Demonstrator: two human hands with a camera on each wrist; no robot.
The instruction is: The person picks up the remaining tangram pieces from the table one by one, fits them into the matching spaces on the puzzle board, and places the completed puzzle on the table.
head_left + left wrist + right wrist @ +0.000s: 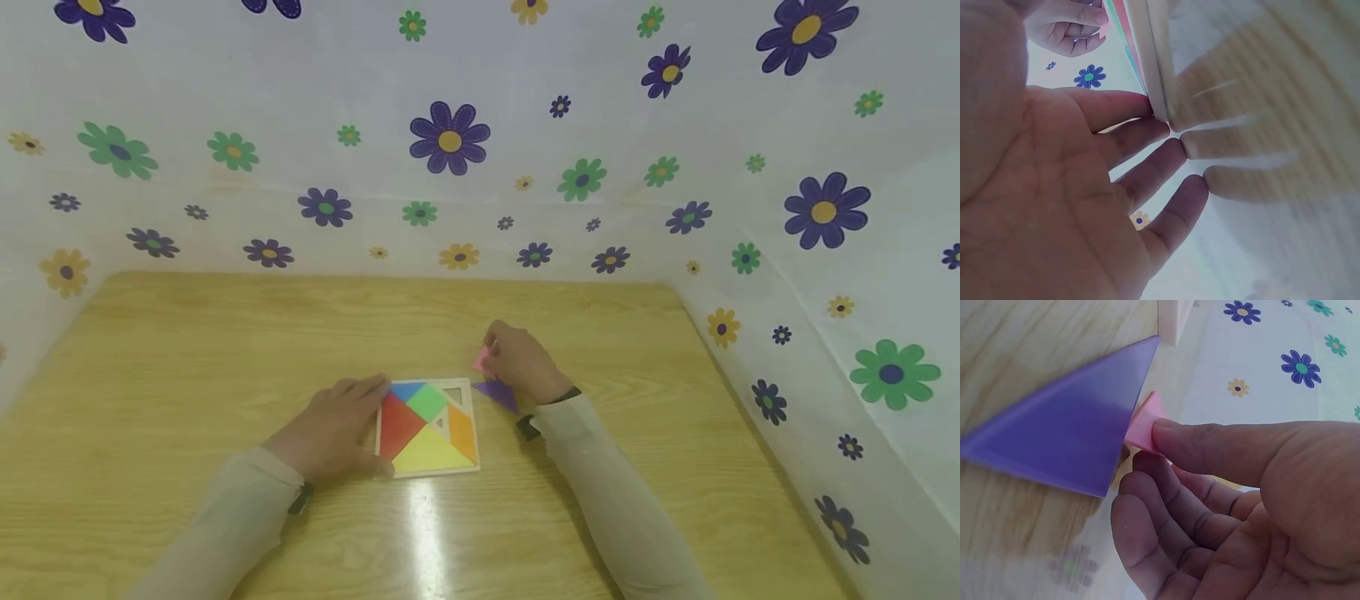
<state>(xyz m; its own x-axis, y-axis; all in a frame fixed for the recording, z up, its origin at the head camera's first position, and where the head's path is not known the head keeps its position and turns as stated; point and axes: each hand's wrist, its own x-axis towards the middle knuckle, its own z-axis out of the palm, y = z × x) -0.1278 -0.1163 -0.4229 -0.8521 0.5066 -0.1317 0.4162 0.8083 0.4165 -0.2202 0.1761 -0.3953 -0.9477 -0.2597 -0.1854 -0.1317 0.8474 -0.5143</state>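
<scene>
A square wooden tangram tray lies on the table. It holds a red triangle, a yellow triangle, a blue piece, a green square and an orange parallelogram; bare wood shows at its upper right and right of centre. My left hand rests against the tray's left side, fingers extended, thumb by the near corner. Just right of the tray, my right hand pinches a small pink triangle between thumb and fingers. Beside that hand, a purple triangle lies on the table.
The wood-grain table reaches to a white flowered cloth that hangs behind it and along both sides. Light reflects off the table just in front of the tray.
</scene>
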